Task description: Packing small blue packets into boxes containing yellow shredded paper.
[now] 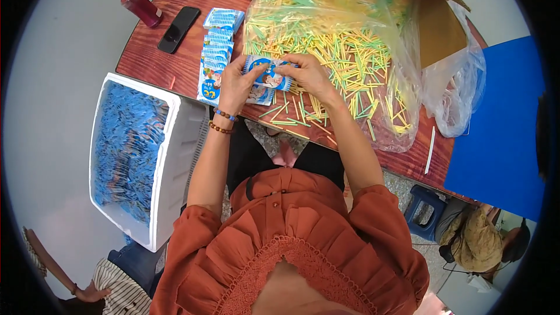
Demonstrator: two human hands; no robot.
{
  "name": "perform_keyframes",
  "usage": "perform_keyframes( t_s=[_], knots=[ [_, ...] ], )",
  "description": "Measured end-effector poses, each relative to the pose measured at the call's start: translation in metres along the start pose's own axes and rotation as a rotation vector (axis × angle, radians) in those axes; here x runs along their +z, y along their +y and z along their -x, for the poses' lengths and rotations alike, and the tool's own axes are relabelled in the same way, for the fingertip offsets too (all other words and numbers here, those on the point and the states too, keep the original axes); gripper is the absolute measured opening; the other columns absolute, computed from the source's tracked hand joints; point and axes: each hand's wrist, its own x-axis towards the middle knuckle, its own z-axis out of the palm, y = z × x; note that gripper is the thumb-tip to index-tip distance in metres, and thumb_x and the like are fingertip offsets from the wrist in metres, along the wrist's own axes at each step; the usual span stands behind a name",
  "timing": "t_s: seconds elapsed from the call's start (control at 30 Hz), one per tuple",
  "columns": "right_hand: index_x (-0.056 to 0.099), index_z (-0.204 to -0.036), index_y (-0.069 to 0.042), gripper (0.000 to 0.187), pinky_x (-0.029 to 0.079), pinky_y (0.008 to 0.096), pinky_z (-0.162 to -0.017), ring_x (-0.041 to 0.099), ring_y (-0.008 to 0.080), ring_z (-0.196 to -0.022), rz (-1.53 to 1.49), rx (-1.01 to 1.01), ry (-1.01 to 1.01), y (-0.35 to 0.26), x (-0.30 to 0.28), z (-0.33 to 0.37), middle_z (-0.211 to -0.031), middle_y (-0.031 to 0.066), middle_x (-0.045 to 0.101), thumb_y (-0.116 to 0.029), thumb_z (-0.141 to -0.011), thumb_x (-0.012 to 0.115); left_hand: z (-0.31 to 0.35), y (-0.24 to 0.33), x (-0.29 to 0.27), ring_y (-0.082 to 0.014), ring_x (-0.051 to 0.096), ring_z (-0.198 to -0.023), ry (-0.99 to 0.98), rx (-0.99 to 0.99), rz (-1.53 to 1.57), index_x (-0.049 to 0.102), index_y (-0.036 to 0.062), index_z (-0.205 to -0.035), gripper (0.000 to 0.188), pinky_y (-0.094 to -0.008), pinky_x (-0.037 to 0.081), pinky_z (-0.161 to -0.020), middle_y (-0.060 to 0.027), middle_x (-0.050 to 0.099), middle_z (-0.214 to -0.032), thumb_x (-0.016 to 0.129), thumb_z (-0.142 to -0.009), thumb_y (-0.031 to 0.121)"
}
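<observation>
Over the table's near edge, my left hand (236, 86) and my right hand (313, 77) grip a small blue-and-white packet (270, 77) between them. Both thumbs press on its printed front, and the fingers are mostly hidden behind it. Just beneath lies another packet (261, 95), partly covered. Left of my left hand, an overlapping row of similar packets (217, 51) runs away from me. A heap of thin yellow and green sticks (350, 58) spreads beside my right hand, some loose near the table edge.
A clear plastic bag (402, 52) and cardboard box (443, 29) surround the heap. Farther left are a black phone (179, 29) and red jar (142, 7). A white foam box (160, 166) full of blue packets stands at my left. Other people sit at both lower sides.
</observation>
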Motion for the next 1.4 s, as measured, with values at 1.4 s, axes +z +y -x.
perform_keyframes(
  t_s=[1.4],
  knots=[
    [0.067, -0.101, -0.002, 0.018, 0.047, 0.0316, -0.084, 0.060, 0.0188, -0.096, 0.237, 0.039, 0.670, 0.024, -0.109, 0.062, -0.105, 0.0085, 0.066, -0.008, -0.084, 0.061, 0.033, -0.019, 0.052, -0.0110, 0.056, -0.066, 0.195, -0.304, 0.880, 0.062, 0.0049, -0.079, 0.025, -0.0248, 0.044, -0.056, -0.0041, 0.063, -0.078, 0.059, -0.094, 0.025]
  ],
)
